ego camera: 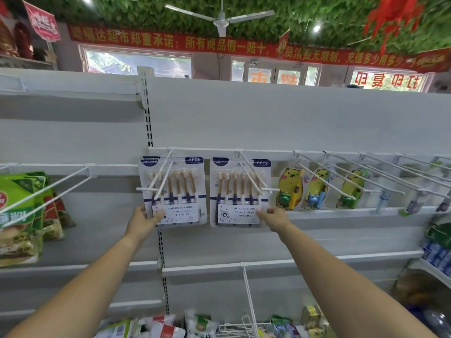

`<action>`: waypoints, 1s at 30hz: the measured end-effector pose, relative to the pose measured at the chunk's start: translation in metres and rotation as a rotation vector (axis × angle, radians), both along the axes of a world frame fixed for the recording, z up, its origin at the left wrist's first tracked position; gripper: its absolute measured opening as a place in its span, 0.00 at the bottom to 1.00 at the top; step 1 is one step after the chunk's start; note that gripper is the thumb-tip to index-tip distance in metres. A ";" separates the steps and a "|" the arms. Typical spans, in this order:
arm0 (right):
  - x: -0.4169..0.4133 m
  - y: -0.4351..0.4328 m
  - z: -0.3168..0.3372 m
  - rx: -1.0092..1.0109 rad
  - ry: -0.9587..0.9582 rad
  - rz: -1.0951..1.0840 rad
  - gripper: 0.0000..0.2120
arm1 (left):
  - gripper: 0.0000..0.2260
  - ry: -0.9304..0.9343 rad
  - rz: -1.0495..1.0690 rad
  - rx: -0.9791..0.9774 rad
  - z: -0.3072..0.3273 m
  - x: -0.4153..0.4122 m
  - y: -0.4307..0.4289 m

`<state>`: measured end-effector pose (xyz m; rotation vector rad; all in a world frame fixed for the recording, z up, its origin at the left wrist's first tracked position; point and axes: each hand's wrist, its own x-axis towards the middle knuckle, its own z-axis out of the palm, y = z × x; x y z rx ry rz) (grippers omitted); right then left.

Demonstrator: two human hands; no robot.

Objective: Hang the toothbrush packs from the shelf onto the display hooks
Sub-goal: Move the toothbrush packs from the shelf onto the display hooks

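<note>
Two clear six-piece toothbrush packs hang side by side on white display hooks. The left pack [174, 191] sits on the left double hook [162, 174]. My left hand [144, 222] pinches its lower left corner, thumb on the front label. The right pack [240, 191] sits on the right double hook [251, 176]. My right hand [274, 218] grips its lower right corner. Both packs lie far back on the hooks, near the rail.
Yellow children's toothbrush packs [290, 186] hang on hooks to the right, with several bare hooks [380, 174] beyond. Green snack bags [22, 211] hang at the left. A white shelf [207, 265] runs below. Assorted goods and a wire rack [249, 311] lie at the bottom.
</note>
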<state>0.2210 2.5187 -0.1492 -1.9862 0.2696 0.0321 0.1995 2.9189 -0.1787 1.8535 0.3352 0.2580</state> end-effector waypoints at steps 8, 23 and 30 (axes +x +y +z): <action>-0.045 -0.010 0.031 -0.692 0.003 0.133 0.30 | 0.21 0.020 0.009 0.694 0.045 -0.045 -0.021; -0.177 -0.106 0.080 -1.048 -0.027 0.171 0.40 | 0.37 -0.203 -0.624 1.323 0.098 -0.081 -0.220; -0.255 -0.241 0.084 -0.992 0.076 0.032 0.37 | 0.37 -0.212 -0.807 1.250 0.092 -0.115 -0.373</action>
